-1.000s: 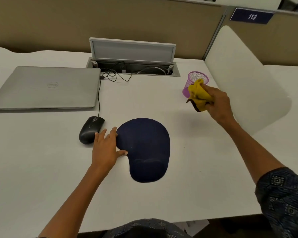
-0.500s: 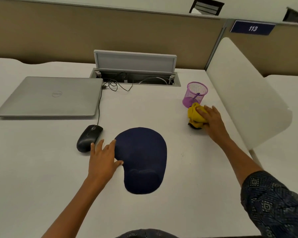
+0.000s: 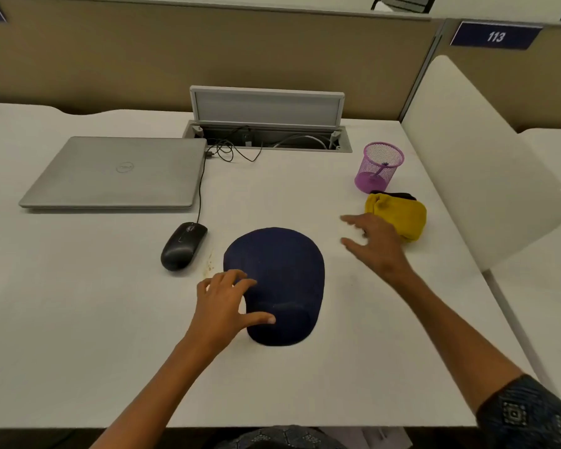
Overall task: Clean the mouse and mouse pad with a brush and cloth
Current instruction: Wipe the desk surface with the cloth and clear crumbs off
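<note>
A dark blue mouse pad (image 3: 282,273) with a wrist rest lies in the middle of the white desk (image 3: 78,319). My left hand (image 3: 224,303) rests on its left edge, fingers spread, thumb on the wrist rest. A black wired mouse (image 3: 183,246) sits left of the pad. The crumpled yellow cloth (image 3: 399,215) lies on the desk to the right, near a purple mesh cup (image 3: 378,168) that holds a purple brush. My right hand (image 3: 374,243) hovers open between the cloth and the pad, holding nothing.
A closed silver laptop (image 3: 117,171) lies at the back left, the mouse cable running beside it to an open cable tray (image 3: 268,134). A white divider panel (image 3: 473,163) stands along the desk's right side. Small brown specks (image 3: 210,264) mark the desk between mouse and pad.
My right hand set the yellow cloth down by the purple cup, let go and moved left toward the pad. My left hand shifted further onto the pad's left edge.
</note>
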{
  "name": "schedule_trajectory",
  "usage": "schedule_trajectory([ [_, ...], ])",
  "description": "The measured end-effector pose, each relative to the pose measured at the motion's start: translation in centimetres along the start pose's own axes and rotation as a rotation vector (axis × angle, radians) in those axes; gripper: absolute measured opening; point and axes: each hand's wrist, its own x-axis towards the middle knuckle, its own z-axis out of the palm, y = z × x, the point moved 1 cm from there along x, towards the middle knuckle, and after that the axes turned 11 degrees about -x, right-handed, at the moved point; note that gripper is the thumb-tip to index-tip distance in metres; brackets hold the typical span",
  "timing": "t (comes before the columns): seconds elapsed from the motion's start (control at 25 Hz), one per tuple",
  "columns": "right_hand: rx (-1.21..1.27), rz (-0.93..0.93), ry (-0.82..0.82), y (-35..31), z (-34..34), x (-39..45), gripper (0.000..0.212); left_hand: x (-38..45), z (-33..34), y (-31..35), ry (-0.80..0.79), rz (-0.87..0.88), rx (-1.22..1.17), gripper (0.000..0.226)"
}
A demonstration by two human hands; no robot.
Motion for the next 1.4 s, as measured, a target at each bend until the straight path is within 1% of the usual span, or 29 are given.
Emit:
schedule_trajectory([
  [0.04, 0.073, 0.081, -0.064, -1.7, 0.9, -0.5, 0.038, -0.2, 0.2, 0.2, -0.037, -0.009, -0.015, 0.072],
  [0.08, 0.094, 0.172, -0.131, -3.0, 1.9, -0.9, 0.037, -0.3, 0.4, 0.3, -0.041, -0.034, -0.04, 0.071],
  [0.16, 0.038, 0.32, -0.229, -4.4, 3.4, -1.3, 0.043, 0.1, 0.4, 0.5, 0.043, -0.122, -0.122, 0.059],
  [0.24, -0.002, 0.429, -0.287, -5.1, 4.3, -1.5, 0.047, 1.3, 0.0, 0.8, 0.116, -0.263, -0.222, 0.049],
  [0.32, 0.038, 0.508, -0.292, -5.7, 5.1, -1.5, 0.04, 2.7, -0.5, 1.1, 0.148, -0.387, -0.34, 0.044],
  [0.36, 0.058, 0.538, -0.275, -6.0, 5.5, -1.5, 0.035, 3.1, -0.6, 1.2, 0.171, -0.432, -0.417, 0.042],
  [0.44, 0.059, 0.58, -0.247, -6.6, 5.9, -1.3, 0.032, 3.7, -0.9, 1.1, 0.215, -0.505, -0.569, 0.042],
  [0.52, 0.008, 0.61, -0.26, -6.8, 6.2, -1.0, 0.029, 4.1, -1.1, 0.6, 0.243, -0.565, -0.64, 0.045],
  [0.6, -0.055, 0.612, -0.278, -6.8, 6.5, -0.7, 0.017, 4.5, -1.4, 0.1, 0.272, -0.611, -0.677, 0.05],
  [0.68, -0.097, 0.601, -0.274, -6.7, 6.9, -0.3, 0.015, 5.2, -1.9, -0.3, 0.298, -0.616, -0.722, 0.051],
  [0.76, -0.14, 0.589, -0.243, -6.9, 7.0, 0.1, 0.024, 6.0, -2.1, -0.6, 0.294, -0.592, -0.707, 0.047],
  [0.88, -0.162, 0.567, -0.227, -6.5, 7.0, 0.8, 0.03, 6.5, -2.3, -0.9, 0.295, -0.51, -0.592, 0.025],
  [0.96, -0.145, 0.573, -0.216, -5.8, 7.0, 1.2, 0.031, 6.7, -2.3, -1.1, 0.341, -0.48, -0.594, 0.019],
  [1.04, -0.083, 0.58, -0.191, -4.9, 6.9, 1.8, 0.024, 7.2, -2.4, -1.3, 0.389, -0.479, -0.63, 0.018],
  [1.16, 0.106, 0.612, -0.133, -3.8, 6.2, 3.5, 0.012, 8.9, -2.8, -1.9, 0.392, -0.481, -0.668, 0.017],
  [1.28, 0.258, 0.644, -0.124, -2.9, 5.3, 6.8, 0.012, 11.9, -3.5, -1.8, 0.365, -0.483, -0.767, 0.016],
  [1.4, 0.288, 0.639, -0.113, -2.5, 4.5, 11.5, 0.016, 16.4, -4.6, -1.2, 0.366, -0.483, -0.83, 0.015],
])
